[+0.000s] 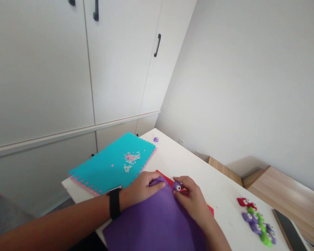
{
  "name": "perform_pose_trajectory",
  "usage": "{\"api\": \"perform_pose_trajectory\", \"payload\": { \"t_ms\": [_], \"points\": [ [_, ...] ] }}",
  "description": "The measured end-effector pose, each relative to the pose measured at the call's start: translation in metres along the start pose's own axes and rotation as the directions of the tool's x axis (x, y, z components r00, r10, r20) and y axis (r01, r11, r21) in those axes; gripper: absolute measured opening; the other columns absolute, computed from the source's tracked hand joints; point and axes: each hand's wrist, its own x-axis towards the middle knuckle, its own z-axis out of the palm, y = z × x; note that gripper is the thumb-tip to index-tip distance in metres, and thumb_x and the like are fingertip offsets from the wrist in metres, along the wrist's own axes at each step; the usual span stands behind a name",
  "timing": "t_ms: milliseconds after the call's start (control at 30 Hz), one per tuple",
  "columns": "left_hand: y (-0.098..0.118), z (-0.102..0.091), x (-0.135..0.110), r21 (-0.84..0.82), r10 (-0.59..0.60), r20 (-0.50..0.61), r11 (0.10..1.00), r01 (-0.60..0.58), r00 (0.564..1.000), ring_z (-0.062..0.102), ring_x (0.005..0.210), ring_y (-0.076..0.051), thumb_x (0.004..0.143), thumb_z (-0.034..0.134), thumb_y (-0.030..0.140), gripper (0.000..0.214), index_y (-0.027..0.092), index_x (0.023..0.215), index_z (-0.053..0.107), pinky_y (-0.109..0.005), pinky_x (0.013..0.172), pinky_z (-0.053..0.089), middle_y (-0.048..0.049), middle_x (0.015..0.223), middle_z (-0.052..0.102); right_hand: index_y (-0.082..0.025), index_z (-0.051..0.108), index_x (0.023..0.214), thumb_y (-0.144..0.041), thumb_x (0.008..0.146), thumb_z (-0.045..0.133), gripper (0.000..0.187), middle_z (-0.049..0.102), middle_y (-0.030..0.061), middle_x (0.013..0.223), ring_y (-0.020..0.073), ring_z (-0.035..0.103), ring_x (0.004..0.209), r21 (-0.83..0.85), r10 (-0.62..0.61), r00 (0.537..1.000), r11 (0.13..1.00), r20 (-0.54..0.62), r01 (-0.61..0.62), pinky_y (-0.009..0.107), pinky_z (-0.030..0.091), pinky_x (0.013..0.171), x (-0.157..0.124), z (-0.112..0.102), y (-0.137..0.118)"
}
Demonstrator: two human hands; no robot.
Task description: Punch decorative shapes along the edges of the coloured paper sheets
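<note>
My right hand (191,198) pinches a small purple craft punch (177,186) with a round eye-like face, at the edge of a purple foam sheet (151,223). My left hand (143,188), with a black wristwatch (114,202) on its wrist, grips that sheet's upper edge, which curls up under the fingers. A red sheet (210,210) lies beneath the purple one and shows past its edges. Whether the punch has the sheet inside it is hidden by my fingers.
A teal foam mat (99,174) with pink-notched edges carries a heap of pink and white bits (131,160). Several red, green and purple punches (256,223) cluster at right. A lone purple punch (156,139) sits at the far corner of the white table (225,195). A dark tablet (289,232) lies at the right edge.
</note>
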Motion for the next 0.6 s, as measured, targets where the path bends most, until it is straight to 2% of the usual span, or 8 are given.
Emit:
{"api": "perform_pose_trajectory", "payload": {
  "t_ms": [367, 500, 600],
  "points": [
    [0.003, 0.000, 0.001, -0.018, -0.007, 0.000, 1.000, 0.007, 1.000, 0.045, 0.061, -0.012, 0.096, 0.057, 0.043, 0.034, 0.014, 0.078, 0.064, -0.025, 0.056, 0.029, 0.0034, 0.065, 0.053, -0.028, 0.071, 0.126, -0.012, 0.083, 0.062, 0.046, 0.064, 0.0065, 0.112, 0.0217, 0.064, 0.098, -0.017, -0.023, 0.998, 1.000, 0.065, 0.024, 0.033, 0.053, 0.085, -0.003, 0.003, -0.016],
    [0.003, 0.000, 0.001, 0.002, -0.001, -0.005, 1.000, 0.001, 1.000, 0.048, 0.064, -0.013, 0.096, 0.056, 0.044, 0.035, 0.014, 0.081, 0.067, -0.025, 0.058, 0.032, 0.0017, 0.069, 0.059, -0.028, 0.071, 0.124, -0.015, 0.083, 0.067, 0.043, 0.066, 0.0061, 0.113, 0.0223, 0.064, 0.099, 0.028, -0.005, 0.996, 1.000, 0.094, 0.003, 0.033, 0.053, 0.085, -0.004, 0.005, -0.015],
    [0.003, 0.000, 0.000, -0.003, 0.012, -0.009, 1.000, -0.012, 1.000, 0.052, 0.067, -0.014, 0.096, 0.055, 0.045, 0.035, 0.014, 0.085, 0.070, -0.025, 0.061, 0.036, -0.0002, 0.074, 0.065, -0.027, 0.070, 0.125, -0.028, 0.085, 0.073, 0.040, 0.069, 0.0061, 0.112, 0.0234, 0.064, 0.098, 0.094, 0.022, 0.991, 0.995, 0.130, -0.035, 0.034, 0.053, 0.085, -0.004, 0.003, -0.011]
  ]
}}
